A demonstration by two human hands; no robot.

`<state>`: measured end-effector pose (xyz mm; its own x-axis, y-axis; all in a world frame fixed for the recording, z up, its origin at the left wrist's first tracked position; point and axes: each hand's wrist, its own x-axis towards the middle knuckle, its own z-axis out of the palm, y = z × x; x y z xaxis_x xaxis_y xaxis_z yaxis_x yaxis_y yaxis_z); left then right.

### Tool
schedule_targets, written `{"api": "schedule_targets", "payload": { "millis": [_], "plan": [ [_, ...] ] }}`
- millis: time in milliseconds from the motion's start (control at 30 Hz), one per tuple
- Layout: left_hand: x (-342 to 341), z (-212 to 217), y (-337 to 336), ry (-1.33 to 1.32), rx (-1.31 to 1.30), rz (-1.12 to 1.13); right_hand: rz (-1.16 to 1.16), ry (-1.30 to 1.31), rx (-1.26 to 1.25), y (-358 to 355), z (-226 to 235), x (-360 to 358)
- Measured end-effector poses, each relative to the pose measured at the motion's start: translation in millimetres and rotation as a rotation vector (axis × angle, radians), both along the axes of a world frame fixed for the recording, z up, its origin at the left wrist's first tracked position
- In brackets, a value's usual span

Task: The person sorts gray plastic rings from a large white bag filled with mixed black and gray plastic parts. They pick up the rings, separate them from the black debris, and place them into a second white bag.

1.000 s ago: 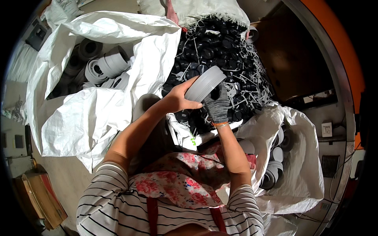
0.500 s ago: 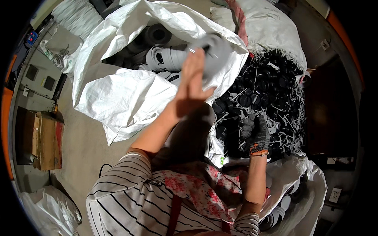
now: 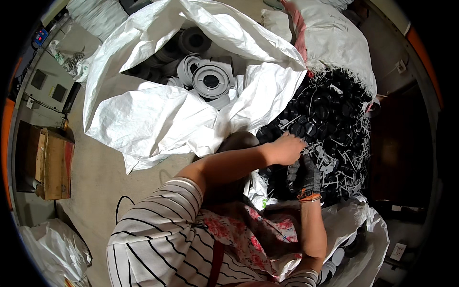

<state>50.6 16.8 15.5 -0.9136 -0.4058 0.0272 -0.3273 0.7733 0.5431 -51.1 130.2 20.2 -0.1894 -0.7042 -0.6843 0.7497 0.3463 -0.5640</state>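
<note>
My bare left hand (image 3: 286, 149) lies with fingers curled down on the heap of black plastic parts (image 3: 330, 119), and my gloved right hand (image 3: 306, 174) sits just beneath it in the same heap; whether either grip pinches a piece I cannot tell, the fingers being buried. The white sack (image 3: 153, 119) of grey round reels (image 3: 210, 79) crowds my left side, another white bag (image 3: 334, 43) hems the heap's far edge, and bare floor (image 3: 95, 177) lies open beside the cardboard box (image 3: 52, 162)
</note>
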Motion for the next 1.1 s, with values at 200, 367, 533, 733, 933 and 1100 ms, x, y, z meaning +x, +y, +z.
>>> {"api": "schedule_targets", "payload": {
  "millis": [200,367,533,733,933,1100],
  "plan": [
    [-4.3,-8.7,2.4,-0.338,0.078,-0.3,0.039,-0.225,-0.02,11.4,-60.0,-2.2],
    [-15.9,-4.9,2.0,-0.323,0.052,-0.364,0.389,0.548,-0.171,30.8,-202.0,-32.0],
    [-11.6,-8.9,0.4,-0.422,0.055,-0.36,1.189,1.164,0.13,8.3,-132.7,-9.3],
    [-12.8,-13.4,0.6,-0.373,0.056,-0.353,1.113,1.226,0.129,10.2,-144.5,-16.0],
    [-9.6,-2.4,3.5,-0.389,0.052,-0.371,0.97,1.125,0.073,13.9,-158.2,-9.7],
    [-7.0,-0.5,4.3,-0.39,0.06,-0.358,0.779,0.698,0.087,8.7,-134.8,-15.0]
  ]
}}
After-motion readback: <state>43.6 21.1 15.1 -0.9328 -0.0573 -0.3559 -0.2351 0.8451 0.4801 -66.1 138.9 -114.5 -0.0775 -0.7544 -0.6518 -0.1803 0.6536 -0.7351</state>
